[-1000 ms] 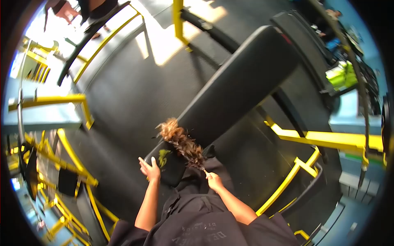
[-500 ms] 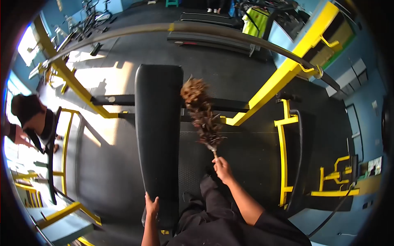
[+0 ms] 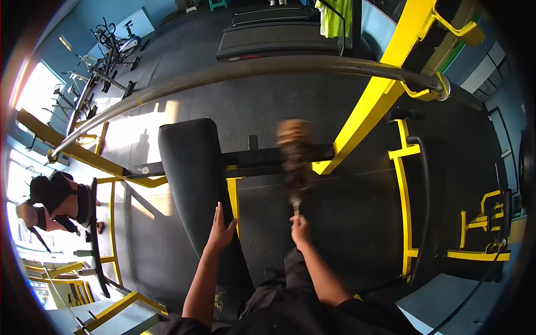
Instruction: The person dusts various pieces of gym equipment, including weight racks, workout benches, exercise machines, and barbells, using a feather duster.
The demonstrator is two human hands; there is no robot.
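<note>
A brown feather duster, its feathers smeared by motion, points away from me over the dark floor. Its thin handle is in the closed fingers of my right hand. Over the lower half of the black padded bench is my left hand, fingers stretched out and thumb apart, with nothing in it. The bench slants from upper left to lower right, and part of its yellow frame shows along the right side.
A long barbell bar spans the rack ahead, near a yellow upright. Yellow-framed equipment stands at right. On the left, a person bends beside another machine. A treadmill and exercise bikes stand farther back.
My left hand has moved forward along the bench. The duster has swung to the right and points straighter ahead. The view has shifted, and the bench now appears slanted.
</note>
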